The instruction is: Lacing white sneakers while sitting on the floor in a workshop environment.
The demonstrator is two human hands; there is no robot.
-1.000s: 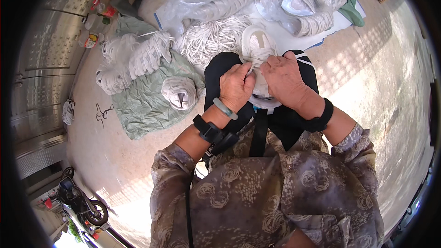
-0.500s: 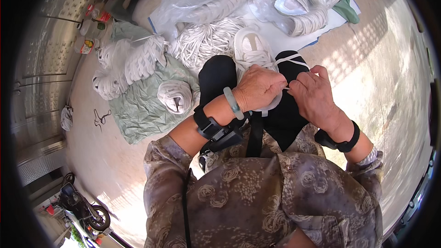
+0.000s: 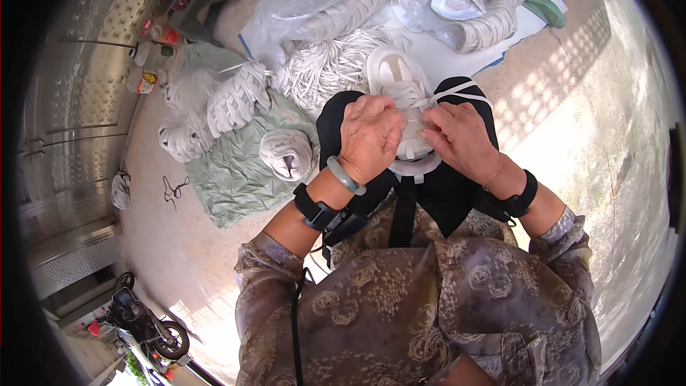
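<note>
Curled, your left hand (image 3: 370, 136) and right hand (image 3: 463, 138) flank the shoe (image 3: 413, 126), grip unclear; uneven tugging could twist the lace (image 3: 456, 90) beyond them.

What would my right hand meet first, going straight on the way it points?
Most likely the shoe: the right hand points up and to the left, across it. Depth is unclear, so the fingertips may be touching it now.

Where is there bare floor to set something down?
On your right, a broad stretch of floor lies bare beyond your right hand and the white sheet. On your left, a smaller patch sits between the green sheet and the motorcycle. Ahead is crowded with the lace pile and white bundles; a shoe occupies your lap.
</note>
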